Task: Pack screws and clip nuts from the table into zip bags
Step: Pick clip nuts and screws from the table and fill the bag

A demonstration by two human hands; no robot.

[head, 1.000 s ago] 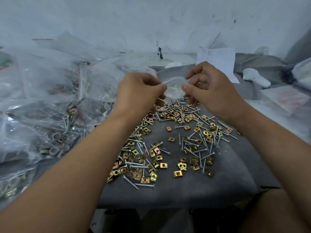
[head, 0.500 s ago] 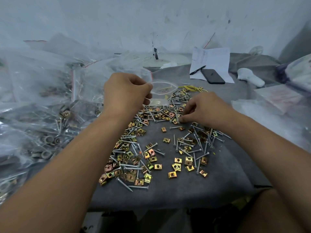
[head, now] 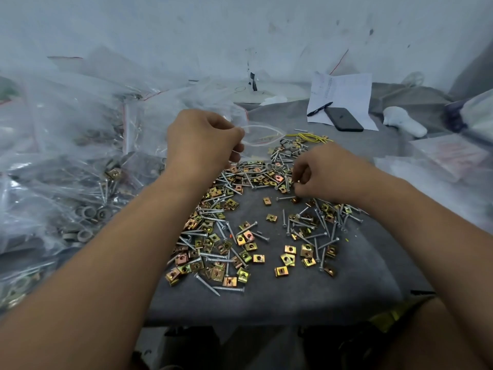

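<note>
Where fingers curl — pinch unclear

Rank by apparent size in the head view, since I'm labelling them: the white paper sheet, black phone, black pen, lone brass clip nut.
1. White paper sheet
2. Black phone
3. Black pen, thinner than the phone
4. Lone brass clip nut, though nearer the camera

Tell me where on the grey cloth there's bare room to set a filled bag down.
Bare grey cloth lies along the near edge, below the clip nuts and screws. Another free strip runs between the right hand and the phone. The middle is crowded with hardware; the left is heaped with filled bags.
</note>
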